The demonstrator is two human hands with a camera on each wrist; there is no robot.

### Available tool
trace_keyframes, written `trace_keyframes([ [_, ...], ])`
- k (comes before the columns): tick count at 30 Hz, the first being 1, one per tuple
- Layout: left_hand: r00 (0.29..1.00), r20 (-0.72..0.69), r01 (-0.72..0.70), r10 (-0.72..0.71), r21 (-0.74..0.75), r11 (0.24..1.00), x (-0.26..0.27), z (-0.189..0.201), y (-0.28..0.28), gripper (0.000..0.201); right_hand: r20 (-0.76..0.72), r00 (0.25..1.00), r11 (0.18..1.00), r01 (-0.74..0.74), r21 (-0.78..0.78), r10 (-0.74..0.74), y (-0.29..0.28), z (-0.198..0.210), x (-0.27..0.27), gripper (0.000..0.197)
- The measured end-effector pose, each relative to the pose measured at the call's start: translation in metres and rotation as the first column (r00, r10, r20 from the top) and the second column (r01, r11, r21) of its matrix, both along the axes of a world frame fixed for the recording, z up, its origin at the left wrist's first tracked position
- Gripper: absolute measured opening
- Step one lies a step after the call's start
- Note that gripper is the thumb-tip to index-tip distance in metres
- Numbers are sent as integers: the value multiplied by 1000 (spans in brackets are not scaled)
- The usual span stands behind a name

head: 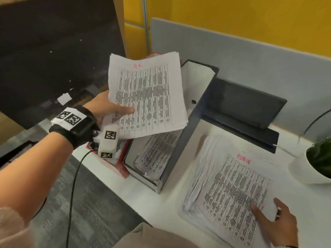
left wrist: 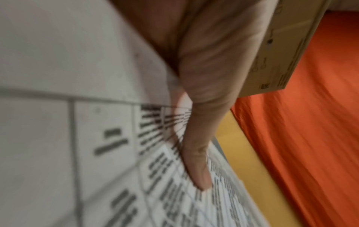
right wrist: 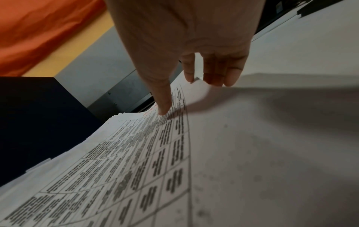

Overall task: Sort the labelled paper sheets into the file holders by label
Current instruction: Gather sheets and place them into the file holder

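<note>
Up close, the left hand (head: 105, 108) pinches a sheaf of sheets (head: 146, 97) above the red file holder (head: 123, 169); only the head view shows the sheaf's red label. Right hand (head: 279, 224) fingers (right wrist: 165, 106) lie straight on the ADMIN stack (head: 231, 190), right of the dark file holder (head: 180, 140), on the tabletop (head: 143, 203).

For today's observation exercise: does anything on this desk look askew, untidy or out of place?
Yes. The paper stack on the desk under the right hand is ragged, its left edges fanned out unevenly. The sheets already in the dark file holder lie slumped at a slant. Nothing looks spilled or torn.
</note>
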State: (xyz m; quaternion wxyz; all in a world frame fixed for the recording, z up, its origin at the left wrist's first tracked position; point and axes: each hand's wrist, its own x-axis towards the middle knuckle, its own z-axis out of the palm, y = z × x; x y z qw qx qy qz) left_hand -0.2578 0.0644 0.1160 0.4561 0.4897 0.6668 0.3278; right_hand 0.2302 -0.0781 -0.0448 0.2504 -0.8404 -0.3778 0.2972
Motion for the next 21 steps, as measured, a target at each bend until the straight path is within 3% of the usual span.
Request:
trace_keyframes([
  [2,980,-190,-42,54,67,997,-1,-5,1,60,-14,1000,1000,3,-1,-3,0,1,-3,84],
  [5,884,-444,-75,146,173,982,-4,-16,9,58,-27,1000,1000,5,-1,-5,1,0,-2,84],
  [8,767,-639,14,47,90,996,0,-31,20,40,-21,1000,1000,1,-17,-1,1,-4,2,87],
  [12,738,-673,34,-54,-43,998,10,-52,28,29,-3,1000,1000,-11,-16,11,2,-10,7,90],
  [18,594,-762,142,-258,-217,966,12,-77,43,36,48,999,1000,-10,-22,11,1,-17,12,97],
  [21,528,-800,179,-285,-223,958,14,-85,42,9,64,998,999,-18,-35,20,3,-20,15,101],
])
